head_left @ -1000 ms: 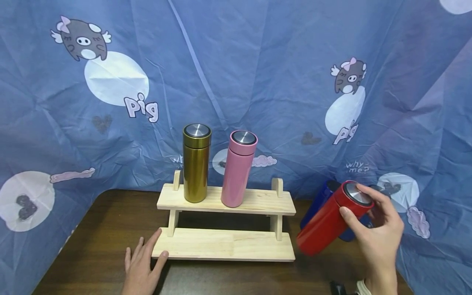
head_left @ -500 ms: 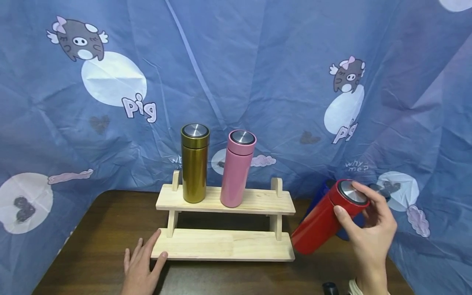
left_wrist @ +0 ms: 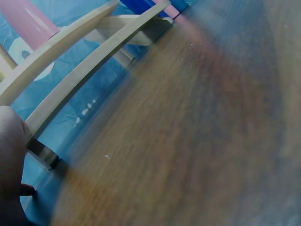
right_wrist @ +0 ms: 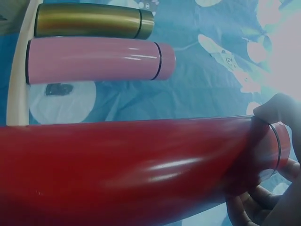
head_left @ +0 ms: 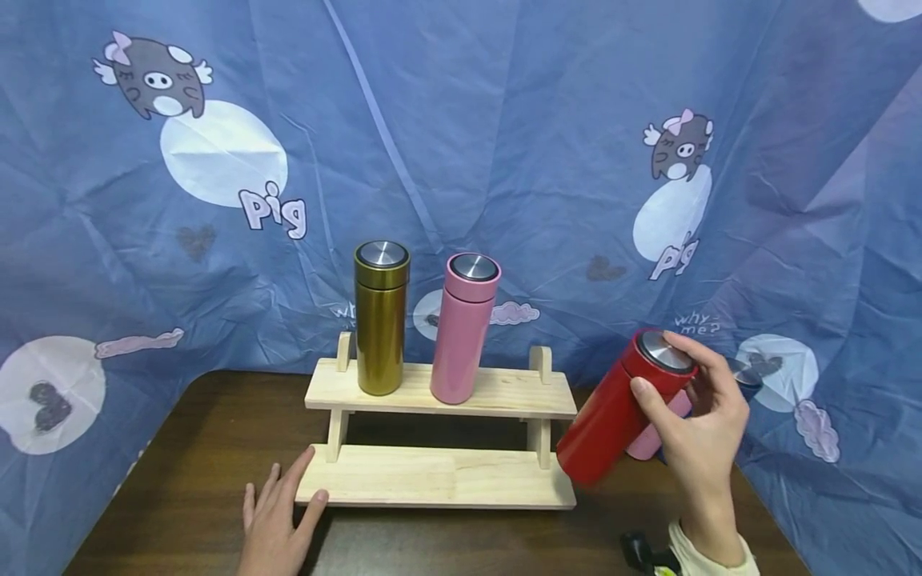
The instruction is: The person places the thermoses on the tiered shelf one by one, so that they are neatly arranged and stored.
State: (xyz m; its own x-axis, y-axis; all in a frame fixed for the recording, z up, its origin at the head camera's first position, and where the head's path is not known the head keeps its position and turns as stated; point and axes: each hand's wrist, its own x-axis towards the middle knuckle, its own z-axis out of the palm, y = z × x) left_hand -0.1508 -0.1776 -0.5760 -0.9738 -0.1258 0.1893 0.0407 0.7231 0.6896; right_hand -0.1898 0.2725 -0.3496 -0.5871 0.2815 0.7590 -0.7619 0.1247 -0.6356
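Note:
My right hand (head_left: 695,424) grips a red thermos bottle (head_left: 608,408) near its silver-topped lid, with the thumb on the near side. The bottle tilts, its base pointing down-left and overlapping the right end of the wooden two-tier rack (head_left: 446,480). In the right wrist view the red bottle (right_wrist: 131,169) lies across the lower half. My left hand (head_left: 277,520) rests at the left end of the lower shelf, fingers spread, thumb at the front edge. A gold thermos bottle (head_left: 380,336) and a pink thermos bottle (head_left: 464,340) stand upright on the upper shelf.
Behind the red bottle, another pink bottle (head_left: 643,445) and a dark blue bottle top (head_left: 746,378) show partly. The left wrist view has a blue bottle (left_wrist: 139,5) beyond the rack. A black object (head_left: 637,550) is by the right sleeve. A blue printed curtain (head_left: 446,120) hangs behind the table (head_left: 194,456).
My right hand has carried the red bottle left and slightly up, towards the rack's right end. A pink bottle behind it has come into view. My left hand has stayed in place.

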